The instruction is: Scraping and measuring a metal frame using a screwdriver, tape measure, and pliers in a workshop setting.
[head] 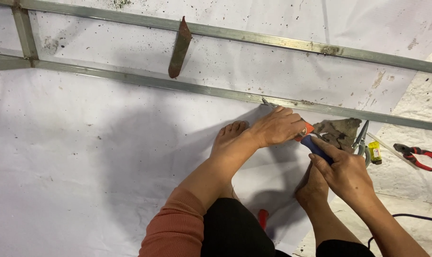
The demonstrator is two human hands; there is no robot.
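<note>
Viewpoint: looking straight down at two bare hands and two bare feet on a white sheet (82, 157) spread over the floor.
Left hand (277, 126): just right of centre, curled shut around the orange upper part of a cutting tool (307, 135), knuckles up, seemingly to steady the tool's tip.
Right hand (345, 172): at four o'clock from the left hand, closed on the tool's blue handle (318, 149), apparently to supply the squeeze; hands close together, not touching.
Cutting tool: slanting from the blue handle up toward eleven o'clock, thin metal tip (266, 102) meeting the nearer metal bar (178, 86).
Metal bars: two long grey strips crossing from nine o'clock to three o'clock, far bar (254, 36) parallel above; rusty brown blade (179, 46) leaning across them at twelve o'clock.
Feet: left foot (229, 138) flat on the sheet beside the left hand, likely pinning it.
Three o'clock: crumpled brown rag (339, 132), grey pliers (361, 139), small yellow box (375, 152), red-handled pliers (418, 156).
</note>
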